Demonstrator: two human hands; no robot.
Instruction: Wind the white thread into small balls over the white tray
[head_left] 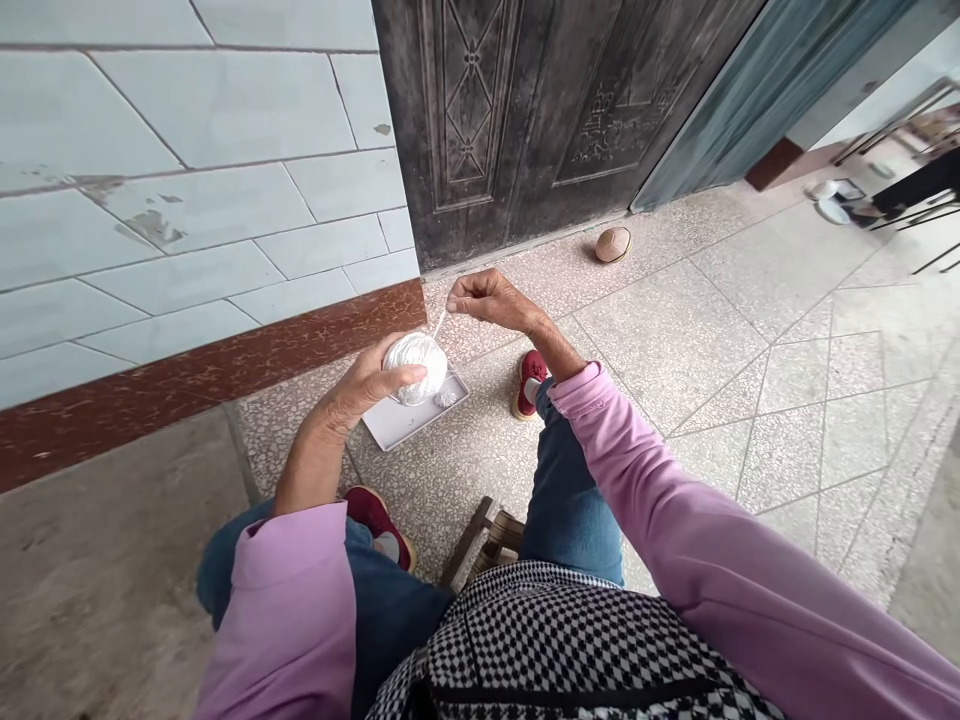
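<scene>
My left hand (366, 382) is wrapped round a ball of white yarn (417, 366), its thumb lying across the front. A short stretch of white yarn (439, 322) runs up from the ball to my right hand (491, 300), whose thumb and fingertips pinch it. Both hands are raised above the floor. Below the ball, a shallow pale tray or box lid (397, 425) lies on the floor, partly covered from view by the ball and my left hand. Inside it sits a small white bundle (445, 398), too small to make out clearly.
A wooden stool (480, 545) is between my legs, with my red shoes (531, 375) on the speckled floor. A tiled wall (225, 200) stands at left, a dark carved door (517, 120) ahead. A round tan object (613, 244) lies near the door.
</scene>
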